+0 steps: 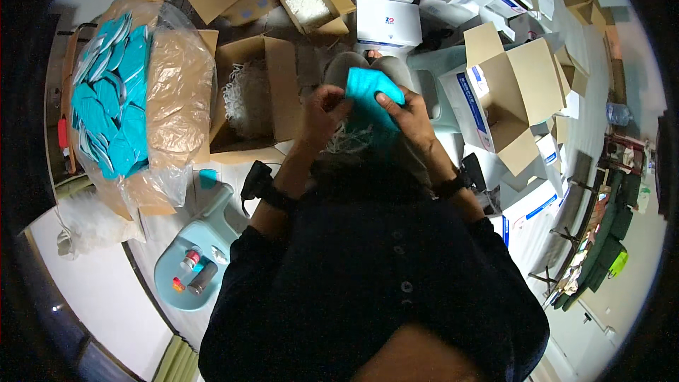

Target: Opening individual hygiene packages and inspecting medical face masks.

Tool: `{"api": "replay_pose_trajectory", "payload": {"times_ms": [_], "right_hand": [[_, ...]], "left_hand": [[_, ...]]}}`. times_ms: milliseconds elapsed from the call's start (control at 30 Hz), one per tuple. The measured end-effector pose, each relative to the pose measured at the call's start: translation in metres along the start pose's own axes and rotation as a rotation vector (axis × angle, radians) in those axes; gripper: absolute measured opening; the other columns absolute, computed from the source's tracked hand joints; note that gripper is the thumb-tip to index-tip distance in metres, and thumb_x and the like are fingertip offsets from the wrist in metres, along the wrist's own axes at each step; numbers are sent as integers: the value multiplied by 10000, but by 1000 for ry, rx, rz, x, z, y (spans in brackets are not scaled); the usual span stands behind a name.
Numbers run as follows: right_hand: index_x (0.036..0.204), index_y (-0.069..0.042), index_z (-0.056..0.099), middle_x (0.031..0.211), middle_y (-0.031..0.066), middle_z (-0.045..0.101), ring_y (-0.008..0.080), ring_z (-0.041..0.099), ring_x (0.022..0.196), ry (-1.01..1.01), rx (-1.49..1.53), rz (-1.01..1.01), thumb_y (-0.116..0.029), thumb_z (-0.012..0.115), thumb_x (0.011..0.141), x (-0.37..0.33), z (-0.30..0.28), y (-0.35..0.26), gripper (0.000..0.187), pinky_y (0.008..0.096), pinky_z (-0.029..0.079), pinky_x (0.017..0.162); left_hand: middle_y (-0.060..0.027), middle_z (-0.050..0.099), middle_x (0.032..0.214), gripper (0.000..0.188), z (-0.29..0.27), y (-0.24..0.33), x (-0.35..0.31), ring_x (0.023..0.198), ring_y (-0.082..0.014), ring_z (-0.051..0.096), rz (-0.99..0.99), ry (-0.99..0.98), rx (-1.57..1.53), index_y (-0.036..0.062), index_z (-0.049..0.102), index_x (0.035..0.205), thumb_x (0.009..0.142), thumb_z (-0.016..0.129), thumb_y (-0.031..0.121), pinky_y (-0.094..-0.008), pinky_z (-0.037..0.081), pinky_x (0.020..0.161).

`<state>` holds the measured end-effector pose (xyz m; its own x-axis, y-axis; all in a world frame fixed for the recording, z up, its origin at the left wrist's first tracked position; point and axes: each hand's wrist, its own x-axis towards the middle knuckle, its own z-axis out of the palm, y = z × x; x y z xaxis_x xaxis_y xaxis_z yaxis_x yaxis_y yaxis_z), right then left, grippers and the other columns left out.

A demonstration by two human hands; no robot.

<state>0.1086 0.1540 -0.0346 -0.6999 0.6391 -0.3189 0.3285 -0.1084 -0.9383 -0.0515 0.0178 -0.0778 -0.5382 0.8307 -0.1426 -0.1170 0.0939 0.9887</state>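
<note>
Fabric (pixel 366 86), bright teal, hangs over the person's lap, between the two hands and in front of the knees. Its long axis slants from upper left to lower right: the squared upper end points away from the body and a little left, while the lower end runs back toward the lap and fades into shadow, so its exact tip cannot be told.

The right hand (pixel 414 119) grips it by the right side, thumb laid flat across the near face and the other fingers behind, pinching the piece between them. Most of the teal surface therefore stands to the left of the right thumb and beyond it. The left hand (pixel 325 106) is at the opposite edge, its fingers curled in toward the thumb, just beside or touching the piece; whether they pinch anything cannot be told.

White cords (pixel 350 140) lie loosely on the lap below both hands. To the left, more teal pieces (pixel 113 92) fill a carton lined with clear plastic (pixel 180 88). Between it and the left hand stands an open cardboard box (pixel 283 92) containing a white tangle (pixel 240 102). Another open carton (pixel 467 110) stands tilted to the right.
</note>
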Motion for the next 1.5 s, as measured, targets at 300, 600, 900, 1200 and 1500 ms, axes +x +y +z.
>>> {"api": "replay_pose_trajectory", "payload": {"times_ms": [300,600,900,1200,1500], "right_hand": [[888,9,685,770,-13,641,45,515,660,235,149,-118,-247,606,938,-13,-4,-27,273,215,441,607],[874,8,706,762,-9,657,50,525,678,295,186,-89,-276,628,921,-13,-15,20,299,223,451,646],[926,-3,699,859,38,686,90,606,729,286,319,-15,-227,613,928,-12,-27,-1,239,231,480,684],[985,26,677,915,50,687,99,612,771,353,449,-24,-241,628,918,-10,-45,0,280,230,474,726],[843,6,674,835,55,669,122,591,726,599,397,-8,-224,678,873,-11,-93,-9,232,267,462,708]], "left_hand": [[-92,677,860,250,28,48,-8,777,-158,656,242,126,171,12,619,1004,801,714,122,-292,522,707],[-60,658,733,223,16,39,-14,655,-113,599,-15,-121,219,7,678,880,824,698,222,-269,468,601],[18,590,747,265,50,53,-23,693,-62,511,-129,-449,8,5,663,915,895,630,267,-240,403,622],[-19,551,712,313,40,55,-25,649,-108,535,-96,-559,-152,12,600,945,964,521,314,-251,410,587],[-28,510,656,543,-13,84,-12,625,-155,482,-38,-919,-392,104,562,674,1024,252,381,-282,419,720]]}}
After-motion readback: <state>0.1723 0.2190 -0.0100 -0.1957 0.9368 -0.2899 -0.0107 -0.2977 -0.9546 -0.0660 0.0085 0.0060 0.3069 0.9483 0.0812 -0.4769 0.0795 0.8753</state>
